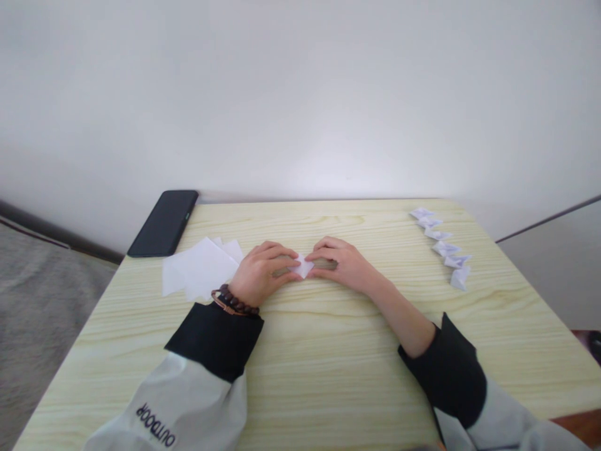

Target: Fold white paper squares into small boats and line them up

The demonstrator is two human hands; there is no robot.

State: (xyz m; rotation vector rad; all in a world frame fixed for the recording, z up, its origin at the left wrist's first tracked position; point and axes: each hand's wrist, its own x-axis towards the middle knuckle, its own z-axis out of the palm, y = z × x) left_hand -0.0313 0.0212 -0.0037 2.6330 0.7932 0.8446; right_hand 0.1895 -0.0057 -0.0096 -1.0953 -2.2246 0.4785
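Between my two hands, at the middle of the table, is a small piece of folded white paper (303, 267), roughly diamond-shaped. My left hand (263, 268) grips its left side with thumb and forefinger, and a beaded bracelet circles that wrist. On the other side, my right hand (345, 266) holds the right corner between thumb and fingers. Parts of the paper's edges are hidden under the fingertips. Beside my left hand lie several loose sheets of white paper (200, 269), overlapping one another.
A row of several small folded white paper shapes (445, 248) runs along the right side of the wood-grain table (328, 376). At the far left corner lies a black phone (164, 223). A white wall (300, 100) rises behind the table's back edge.
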